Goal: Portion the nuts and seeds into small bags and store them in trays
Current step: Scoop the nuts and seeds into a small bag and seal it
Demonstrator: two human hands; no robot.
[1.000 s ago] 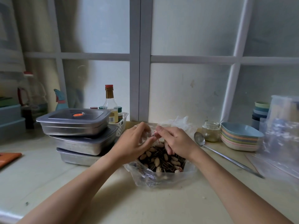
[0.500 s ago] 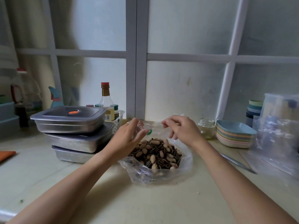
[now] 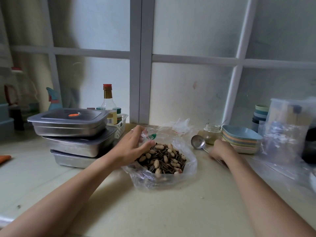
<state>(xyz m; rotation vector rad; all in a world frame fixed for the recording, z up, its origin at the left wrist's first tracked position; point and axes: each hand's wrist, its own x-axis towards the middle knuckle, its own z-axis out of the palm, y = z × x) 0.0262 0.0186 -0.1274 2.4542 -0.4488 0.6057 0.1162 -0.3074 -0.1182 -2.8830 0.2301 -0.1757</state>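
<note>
The nuts and seeds (image 3: 162,158), pale nuts mixed with striped dark seeds, lie in a heap inside an open clear plastic bag (image 3: 164,177) that sits on the counter (image 3: 153,211) in the middle, near the person. The left hand (image 3: 131,147) is at the left edge of the bag; its fingers (image 3: 136,134) and thumb are curled and pinch the plastic rim, holding the mouth up and open. The right hand (image 3: 220,149) is just to the right of the bag, with its fingers bent down around the handle of a metal spoon (image 3: 198,142), whose bowl lies on the counter and points to the far left. Behind the spoon stand a small glass jar (image 3: 212,134) and a stack of coloured bowls (image 3: 241,141). To the left of the bag three steel trays (image 3: 68,125) with lids are stacked. Behind them is a white basket (image 3: 122,125) with a bottle (image 3: 108,103). At the far right lie more clear bags (image 3: 282,142).
</note>
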